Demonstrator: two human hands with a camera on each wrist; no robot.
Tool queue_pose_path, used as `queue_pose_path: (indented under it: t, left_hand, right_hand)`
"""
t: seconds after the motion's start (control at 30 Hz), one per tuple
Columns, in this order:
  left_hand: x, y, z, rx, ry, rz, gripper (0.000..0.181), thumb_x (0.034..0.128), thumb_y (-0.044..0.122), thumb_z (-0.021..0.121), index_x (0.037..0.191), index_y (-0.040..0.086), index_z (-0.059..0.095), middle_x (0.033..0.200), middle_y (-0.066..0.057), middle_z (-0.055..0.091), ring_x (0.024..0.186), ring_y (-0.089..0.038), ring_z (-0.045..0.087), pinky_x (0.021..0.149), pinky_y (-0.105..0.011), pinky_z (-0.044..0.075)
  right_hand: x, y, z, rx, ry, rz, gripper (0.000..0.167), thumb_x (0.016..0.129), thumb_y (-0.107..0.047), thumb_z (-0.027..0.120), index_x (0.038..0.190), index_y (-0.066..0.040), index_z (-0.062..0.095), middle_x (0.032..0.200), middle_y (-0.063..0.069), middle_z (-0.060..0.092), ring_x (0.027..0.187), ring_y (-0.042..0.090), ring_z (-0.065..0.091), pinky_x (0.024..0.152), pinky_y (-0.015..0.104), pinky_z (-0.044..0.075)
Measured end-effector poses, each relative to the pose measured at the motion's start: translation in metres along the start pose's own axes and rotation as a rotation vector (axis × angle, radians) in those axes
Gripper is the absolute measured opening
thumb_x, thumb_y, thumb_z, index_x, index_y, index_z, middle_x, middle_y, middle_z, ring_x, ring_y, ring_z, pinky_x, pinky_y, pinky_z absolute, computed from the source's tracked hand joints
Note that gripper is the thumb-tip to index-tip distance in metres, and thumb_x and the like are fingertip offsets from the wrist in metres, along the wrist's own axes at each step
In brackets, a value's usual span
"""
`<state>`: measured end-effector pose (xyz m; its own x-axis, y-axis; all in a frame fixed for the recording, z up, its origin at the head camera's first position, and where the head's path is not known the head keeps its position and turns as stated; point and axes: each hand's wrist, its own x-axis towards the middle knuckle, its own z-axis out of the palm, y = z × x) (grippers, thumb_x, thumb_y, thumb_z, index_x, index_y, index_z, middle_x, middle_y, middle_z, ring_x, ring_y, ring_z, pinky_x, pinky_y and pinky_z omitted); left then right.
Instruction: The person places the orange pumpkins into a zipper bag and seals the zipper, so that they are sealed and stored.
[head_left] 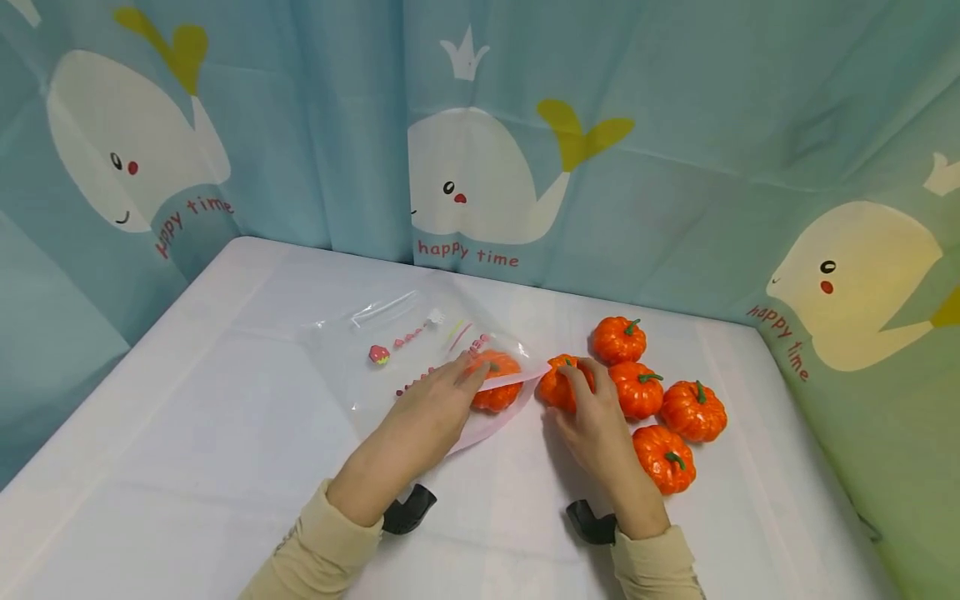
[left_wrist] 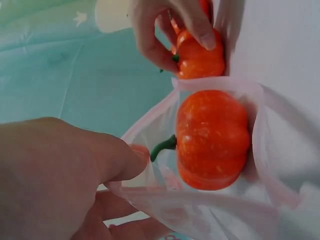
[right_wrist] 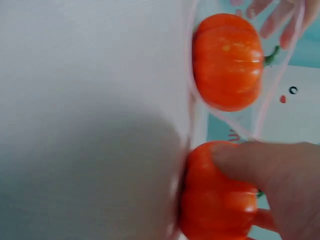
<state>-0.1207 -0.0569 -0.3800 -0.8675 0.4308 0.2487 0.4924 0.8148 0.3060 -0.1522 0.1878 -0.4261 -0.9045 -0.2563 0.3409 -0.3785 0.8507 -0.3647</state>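
Curtain (head_left: pixel 697 108): behind the bag; three whales (head_left: pixel 480 175) with red "happy time" lettering (head_left: pixel 468 254). No brand that I can make out.
Table (head_left: pixel 187 417): white, under the bag.
Bag (head_left: pixel 411 346): clear and floppy, pink-edged. Imo the mouth could sag, since soft film won't hold itself up.
Loose pumpkins (head_left: pixel 694 412): four, well right of the bag, bunched up; one bump from the wrist might send one rolling.
Left hand (head_left: pixel 420 421): at the bag's mouth, pinching its edge, thumb inside. Lose that pinch and the opening probably droops.
Right hand (head_left: pixel 592 417): just right of the bag's mouth, thumb and fingers wrapped round a pumpkin (head_left: pixel 555 390). Looks glossy, so it might slip.
Bagged pumpkin (left_wrist: pixel 212 140): just inside the bag's mouth; could roll out if the bag tips.
Green stem (left_wrist: pixel 164 146): inside the bag, by the left thumb; might snag the film.
Strawberry print (head_left: pixel 378 355): on the bag, plus pink marks (head_left: pixel 478 344) too small to read.
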Motion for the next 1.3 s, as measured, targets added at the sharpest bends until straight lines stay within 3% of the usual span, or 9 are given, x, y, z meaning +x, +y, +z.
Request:
queue_pose_path:
  t: [0.17, 0.37, 0.6, 0.83, 0.97, 1.13, 1.3]
  left_hand:
    - [-0.003, -0.003, -0.003, -0.012, -0.049, -0.081, 0.052, 0.0948, 0.001, 0.061, 0.144, 0.015, 0.049, 0.141, -0.018, 0.054, 0.120, -0.038, 0.061, 0.083, -0.058, 0.056]
    - [-0.004, -0.007, -0.006, -0.026, 0.016, -0.051, 0.046, 0.0959, 0.002, 0.060, 0.140, 0.010, 0.052, 0.132, -0.017, 0.062, 0.110, -0.036, 0.066, 0.079, -0.053, 0.058]
    - [-0.004, -0.007, -0.012, 0.007, -0.036, -0.105, 0.035, 0.0944, 0.004, 0.062, 0.127, -0.007, 0.058, 0.115, -0.015, 0.069, 0.096, -0.031, 0.070, 0.081, -0.046, 0.059]
    - [-0.002, -0.008, -0.015, 0.010, -0.026, -0.148, 0.030, 0.0955, 0.002, 0.059, 0.124, -0.008, 0.061, 0.112, -0.016, 0.070, 0.092, -0.032, 0.071, 0.076, -0.048, 0.060]
    - [-0.001, -0.009, -0.013, 0.021, -0.009, -0.135, 0.030, 0.0948, 0.002, 0.060, 0.123, -0.009, 0.061, 0.110, -0.017, 0.069, 0.091, -0.031, 0.071, 0.075, -0.046, 0.060]
    - [-0.001, -0.008, -0.011, 0.036, 0.004, -0.130, 0.034, 0.0934, 0.005, 0.065, 0.124, -0.008, 0.061, 0.119, -0.017, 0.067, 0.099, -0.031, 0.070, 0.080, -0.045, 0.060]
    - [0.001, -0.007, -0.010, 0.053, 0.035, -0.093, 0.038, 0.0908, 0.005, 0.069, 0.126, -0.007, 0.061, 0.123, -0.016, 0.067, 0.099, -0.032, 0.070, 0.079, -0.045, 0.060]
  right_hand:
    - [-0.001, 0.002, 0.005, 0.009, 0.019, 0.018, 0.053, 0.081, -0.011, 0.081, 0.126, -0.002, 0.056, 0.141, 0.025, 0.045, 0.131, 0.043, 0.046, 0.103, 0.056, 0.046]
    - [0.000, 0.003, 0.001, 0.006, 0.006, 0.019, 0.051, 0.084, -0.008, 0.078, 0.130, -0.002, 0.056, 0.147, 0.026, 0.043, 0.135, 0.044, 0.043, 0.105, 0.059, 0.043]
    - [-0.004, -0.004, -0.022, 0.033, -0.004, -0.028, 0.048, 0.084, -0.008, 0.076, 0.127, 0.001, 0.057, 0.144, 0.025, 0.048, 0.129, 0.044, 0.051, 0.098, 0.055, 0.050]
    - [-0.008, -0.021, -0.046, 0.095, -0.087, -0.092, 0.045, 0.086, -0.009, 0.073, 0.129, -0.010, 0.059, 0.147, 0.014, 0.049, 0.130, 0.037, 0.053, 0.098, 0.054, 0.051]
    - [-0.009, -0.033, -0.051, 0.099, -0.141, -0.116, 0.046, 0.086, -0.013, 0.074, 0.129, -0.015, 0.059, 0.147, 0.010, 0.050, 0.131, 0.033, 0.053, 0.099, 0.050, 0.052]
    - [-0.013, -0.045, -0.051, 0.119, -0.188, -0.155, 0.047, 0.085, -0.015, 0.075, 0.129, -0.019, 0.059, 0.147, 0.004, 0.050, 0.129, 0.027, 0.055, 0.098, 0.044, 0.053]
    - [-0.018, -0.056, -0.044, 0.109, -0.240, -0.205, 0.056, 0.085, -0.017, 0.077, 0.137, -0.023, 0.058, 0.149, 0.003, 0.049, 0.130, 0.025, 0.055, 0.100, 0.042, 0.052]
